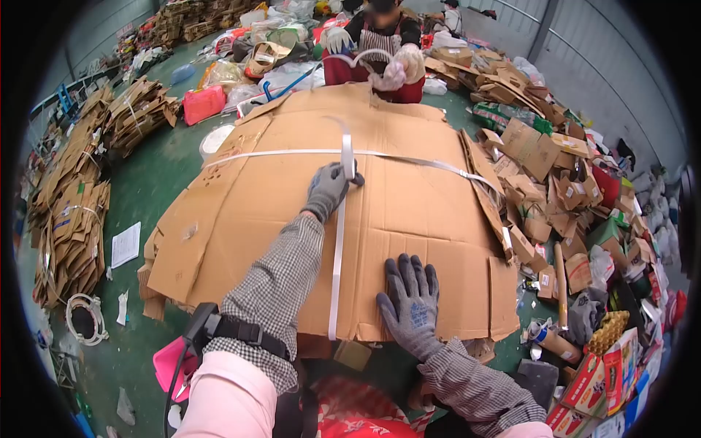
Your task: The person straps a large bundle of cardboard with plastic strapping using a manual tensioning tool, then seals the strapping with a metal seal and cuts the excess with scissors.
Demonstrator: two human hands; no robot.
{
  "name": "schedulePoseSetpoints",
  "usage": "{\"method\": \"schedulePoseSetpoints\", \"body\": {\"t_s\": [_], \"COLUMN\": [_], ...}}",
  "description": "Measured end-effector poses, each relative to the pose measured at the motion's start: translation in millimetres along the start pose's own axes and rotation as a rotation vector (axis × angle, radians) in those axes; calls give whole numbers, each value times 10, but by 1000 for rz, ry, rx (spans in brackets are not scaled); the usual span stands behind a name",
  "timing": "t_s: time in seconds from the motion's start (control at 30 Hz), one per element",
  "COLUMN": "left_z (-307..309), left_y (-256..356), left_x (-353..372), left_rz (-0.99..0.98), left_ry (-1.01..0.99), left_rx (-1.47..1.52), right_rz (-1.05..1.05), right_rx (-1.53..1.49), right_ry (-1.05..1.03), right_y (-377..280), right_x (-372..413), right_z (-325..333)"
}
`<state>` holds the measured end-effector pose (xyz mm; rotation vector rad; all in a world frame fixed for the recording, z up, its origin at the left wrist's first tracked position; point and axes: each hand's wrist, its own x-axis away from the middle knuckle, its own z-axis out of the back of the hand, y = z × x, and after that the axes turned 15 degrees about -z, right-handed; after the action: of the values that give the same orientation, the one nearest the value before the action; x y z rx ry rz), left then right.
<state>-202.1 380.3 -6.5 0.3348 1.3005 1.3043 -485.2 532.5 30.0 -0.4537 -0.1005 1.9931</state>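
A large stack of flattened cardboard [292, 197] fills the middle of the view. One white strap [270, 152] crosses it from side to side. A second white strap [336, 270] runs from the near edge up to my left hand [328, 190]. My left hand, in a grey glove, is closed on this strap near the crossing, and the strap's loose end stands up above the fingers. My right hand [412, 303], also gloved, lies flat on the cardboard near its front edge with the fingers spread, holding nothing.
Across the stack a co-worker [381, 44] in gloves holds a looped white strap. Bundled cardboard [73, 212] stands on the green floor [146, 190] at the left. Loose boxes [540, 153] and rubbish are heaped at the right, and a pink bag [204, 104] lies behind the stack.
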Motion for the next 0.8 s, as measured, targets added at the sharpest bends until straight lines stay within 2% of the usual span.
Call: {"method": "schedulePoseSetpoints", "body": {"t_s": [0.03,0.07,0.17,0.2,0.27,0.3,0.33,0.37,0.4,0.43,0.47,0.5,0.53,0.57,0.6,0.67,0.7,0.77,0.8], "left_z": [10,19,14,11,46,72,100,122,137,151,168,167,109,102,94,106,122,130,121], "left_y": [43,85,117,126,218,260,301,340,367,380,383,363,263,241,219,272,297,303,269], "left_x": [14,27,-3,0,14,18,13,18,35,52,65,81,93,102,114,116,109,110,93], "left_rz": [-67,26,71,71,59,52,47,37,28,26,59,92,36,37,41,93,99,63,57], "left_ry": [-27,-35,-39,-33,-50,-54,-40,-87,-135,-124,-110,-99,-31,-23,-4,-8,-4,-12,-22], "left_rx": [-19,-61,-144,-135,98,213,217,237,255,256,360,463,549,546,497,348,344,313,305], "right_rz": [3,11,-66,-146,-385,-387,-257,-301,-92,-40,-124,-117,-129,-140,-133,-11,-8,-52,-65], "right_rx": [-45,-88,-239,-377,-1061,-1094,-909,-793,-563,-381,-310,-310,-162,-14,-16,83,78,420,424], "right_ry": [-19,-40,-127,-250,-297,-285,-160,-120,122,268,285,285,335,383,378,500,493,80,-107], "right_y": [-7,-4,65,73,-27,-155,-142,-220,-214,-206,-289,-352,-401,-447,-500,-586,-611,-623,-615], "right_x": [-23,-63,-303,-501,-878,-1117,-1390,-1643,-1910,-2213,-2420,-2593,-2759,-2925,-3085,-3386,-3514,-3686,-3724], "right_z": [71,118,191,256,192,284,216,239,173,46,37,-2,-77,-173,-278,-491,-550,-640,-692]}}
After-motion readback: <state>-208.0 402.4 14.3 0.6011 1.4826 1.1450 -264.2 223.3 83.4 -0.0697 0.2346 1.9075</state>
